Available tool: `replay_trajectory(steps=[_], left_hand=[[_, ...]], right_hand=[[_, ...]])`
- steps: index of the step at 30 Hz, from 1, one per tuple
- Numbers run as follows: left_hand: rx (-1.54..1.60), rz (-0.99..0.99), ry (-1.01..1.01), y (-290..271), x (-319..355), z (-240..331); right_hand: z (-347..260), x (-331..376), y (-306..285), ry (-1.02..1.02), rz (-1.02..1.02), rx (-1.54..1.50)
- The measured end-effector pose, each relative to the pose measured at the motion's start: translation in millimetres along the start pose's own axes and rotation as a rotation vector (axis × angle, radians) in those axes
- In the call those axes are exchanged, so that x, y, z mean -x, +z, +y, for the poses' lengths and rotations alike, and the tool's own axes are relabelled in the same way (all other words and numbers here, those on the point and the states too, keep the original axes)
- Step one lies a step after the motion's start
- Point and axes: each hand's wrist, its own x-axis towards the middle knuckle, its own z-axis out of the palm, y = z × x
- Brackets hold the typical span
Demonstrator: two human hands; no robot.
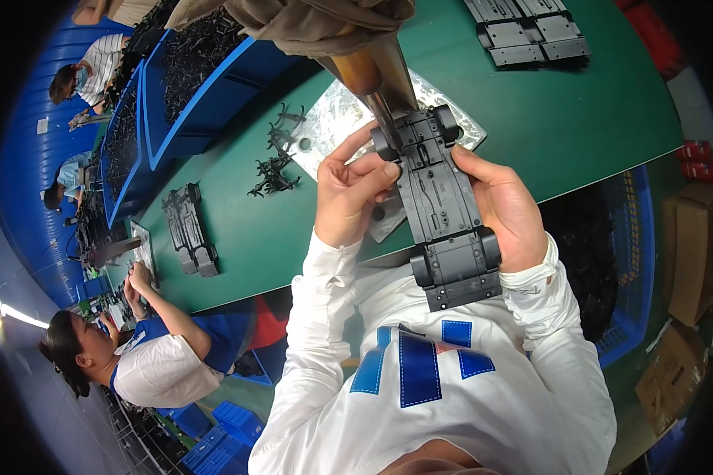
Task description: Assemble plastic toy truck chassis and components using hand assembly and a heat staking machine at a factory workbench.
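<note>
Both hands hold one black toy-car chassis above the green tabletop — right hand wrapped along its right flank, fingers curled under and thumb on the edge, a closed grip on the part. Left hand sits at the chassis's left side near the far end, fingertips pressed together against the rim by the front wheel; it looks like a pinch, though what lies between the tips, if anything, is too small to tell.

Chassis held underside-up, clear of the tabletop, in front of the white-sleeved chest. Long axis runs away from the person, near end with two wheels close to the body, far end tucked under a brown-handled tool that hangs down from above — its tip seems to meet the far end, contact not certain.

Right hand carries the weight; left hand is nearer the tool end.

Around: a silvery plate lies beneath the hands, loose black plastic parts to the left of it, two more chassis farther left, a stack of black trays across the tabletop. Blue bins of black parts beyond. Another person works at the left.
</note>
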Motion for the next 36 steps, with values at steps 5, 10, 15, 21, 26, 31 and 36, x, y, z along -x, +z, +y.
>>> replay_trajectory(steps=[5,10,15,21,26,31,36], left_hand=[[0.009,-0.005,-0.009,0.3,-1.6,0.7],[0.015,-0.010,-0.008,-1.3,-2.0,0.7],[0.018,-0.015,-0.015,-0.9,-1.5,1.4],[0.015,-0.002,-0.016,0.2,-0.9,2.4],[0.009,0.000,-0.016,-0.7,-2.2,1.7],[0.015,-0.003,-0.016,-0.7,-3.0,1.3],[0.012,-0.004,-0.024,0.0,-2.6,2.2]], right_hand=[[-1.1,-2.8,-4.0,0.011,-0.009,-0.018],[-0.4,-2.2,1.0,-0.008,0.011,-0.010],[-0.1,-2.2,0.5,-0.001,-0.003,-0.031],[1.0,-1.0,2.6,-0.006,0.017,-0.038],[0.7,-0.6,3.4,-0.002,0.013,-0.045],[0.4,-1.0,4.9,-0.013,0.042,-0.019],[-0.6,-1.7,-0.4,0.002,0.003,-0.042]])
